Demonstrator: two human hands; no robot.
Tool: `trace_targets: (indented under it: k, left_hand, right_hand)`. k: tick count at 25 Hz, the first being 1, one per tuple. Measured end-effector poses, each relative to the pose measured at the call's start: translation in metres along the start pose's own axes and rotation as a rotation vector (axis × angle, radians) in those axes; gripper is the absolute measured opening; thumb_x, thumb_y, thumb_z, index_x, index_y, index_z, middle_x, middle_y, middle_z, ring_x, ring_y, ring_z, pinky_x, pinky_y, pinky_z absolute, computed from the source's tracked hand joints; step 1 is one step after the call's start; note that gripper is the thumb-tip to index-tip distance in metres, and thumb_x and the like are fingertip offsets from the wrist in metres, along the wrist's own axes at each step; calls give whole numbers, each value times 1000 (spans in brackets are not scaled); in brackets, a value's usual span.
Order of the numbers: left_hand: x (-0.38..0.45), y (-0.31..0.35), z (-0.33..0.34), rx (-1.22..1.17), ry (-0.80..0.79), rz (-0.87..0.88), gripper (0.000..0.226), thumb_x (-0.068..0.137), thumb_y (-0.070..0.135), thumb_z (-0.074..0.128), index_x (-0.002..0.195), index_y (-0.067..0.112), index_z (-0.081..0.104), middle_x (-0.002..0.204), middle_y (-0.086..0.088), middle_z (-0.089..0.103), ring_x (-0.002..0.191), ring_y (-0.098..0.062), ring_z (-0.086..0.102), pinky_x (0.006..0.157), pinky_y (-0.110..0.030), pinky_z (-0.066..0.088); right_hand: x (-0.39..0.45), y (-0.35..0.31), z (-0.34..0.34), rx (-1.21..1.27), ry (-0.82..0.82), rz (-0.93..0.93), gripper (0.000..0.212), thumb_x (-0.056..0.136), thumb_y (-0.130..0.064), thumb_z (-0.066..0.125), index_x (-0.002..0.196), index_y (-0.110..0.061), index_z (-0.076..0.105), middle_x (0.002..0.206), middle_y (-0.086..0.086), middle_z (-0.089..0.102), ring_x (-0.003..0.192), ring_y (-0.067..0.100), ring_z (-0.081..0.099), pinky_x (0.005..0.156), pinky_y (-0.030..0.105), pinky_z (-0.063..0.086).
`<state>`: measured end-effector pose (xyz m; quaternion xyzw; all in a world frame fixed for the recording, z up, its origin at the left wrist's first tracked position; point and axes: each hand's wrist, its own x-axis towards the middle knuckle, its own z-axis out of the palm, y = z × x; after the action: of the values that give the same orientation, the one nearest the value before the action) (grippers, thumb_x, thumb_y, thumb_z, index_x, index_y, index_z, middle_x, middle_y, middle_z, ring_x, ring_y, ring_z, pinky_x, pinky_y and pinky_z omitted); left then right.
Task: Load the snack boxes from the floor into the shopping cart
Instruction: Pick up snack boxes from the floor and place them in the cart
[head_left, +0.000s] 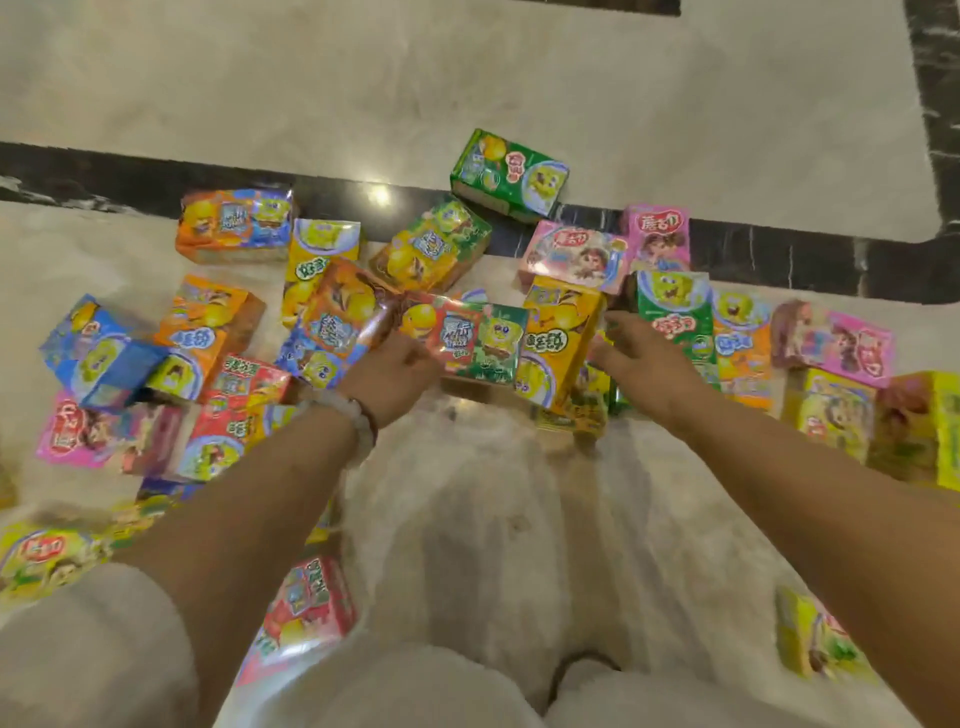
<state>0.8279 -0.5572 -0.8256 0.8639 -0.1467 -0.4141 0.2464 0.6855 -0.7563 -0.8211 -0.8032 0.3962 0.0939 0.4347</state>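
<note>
Several colourful snack boxes lie scattered on the pale marble floor (467, 519) in front of me. My left hand (395, 371), with a bead bracelet on the wrist, grips the near left edge of a red and green snack box (462, 338) in the middle of the pile. My right hand (641, 358) reaches forward with straight fingers that touch the right side of a yellow snack box (561, 332), beside a green box (675, 312). No shopping cart is in view.
A black marble strip (104, 179) crosses the floor behind the pile. Boxes lie on both sides: blue, orange and pink ones (98, 353) at the left, pink and yellow ones (841, 384) at the right. My light-trousered knees (363, 686) fill the bottom edge.
</note>
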Motion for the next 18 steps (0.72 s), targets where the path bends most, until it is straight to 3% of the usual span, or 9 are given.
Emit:
trace_targets:
  k: [2, 4, 7, 11, 14, 18]
  left_hand:
    - [35, -14, 19, -133, -42, -227, 33, 94, 37, 48, 104, 8, 60, 99, -14, 67, 90, -28, 61, 75, -31, 44]
    - [50, -19, 32, -350, -106, -432, 43, 91, 51, 45, 79, 12, 59, 65, -5, 65, 64, -21, 59, 60, -24, 43]
    - [62, -24, 52, -667, -150, -549, 50, 85, 63, 46, 77, 14, 56, 64, -6, 64, 63, -18, 60, 52, -23, 48]
    - [65, -20, 72, -1082, 14, -504, 33, 89, 46, 53, 86, 14, 56, 72, -5, 65, 71, -17, 57, 62, -26, 47]
    - [65, -13, 77, -1207, 54, -439, 17, 91, 33, 55, 96, 16, 55, 84, -3, 61, 91, -20, 57, 75, -30, 47]
    - [55, -2, 63, -1232, 86, -232, 18, 89, 24, 58, 107, 21, 55, 81, 3, 66, 76, -14, 63, 72, -34, 50]
  right_hand:
    - [34, 25, 26, 23, 40, 52, 42, 95, -28, 53, 134, -15, 47, 133, 10, 54, 119, 29, 53, 94, 34, 41]
    - [56, 40, 46, 102, 65, 99, 42, 92, -32, 56, 130, -16, 49, 127, 8, 59, 112, 29, 57, 93, 39, 48]
    - [68, 47, 61, 287, 109, 237, 44, 89, -36, 61, 125, -12, 52, 117, 4, 61, 104, 24, 59, 86, 33, 48]
    - [65, 46, 73, 490, 78, 269, 42, 82, -31, 71, 118, -15, 56, 112, 2, 67, 97, 24, 65, 88, 40, 53]
    - [64, 43, 68, 534, 113, 209, 28, 87, -23, 65, 112, -26, 53, 105, 1, 67, 94, 25, 66, 89, 45, 53]
    - [59, 34, 41, 586, 172, 113, 20, 90, -18, 54, 106, -28, 58, 102, 3, 69, 89, 25, 68, 82, 44, 55]
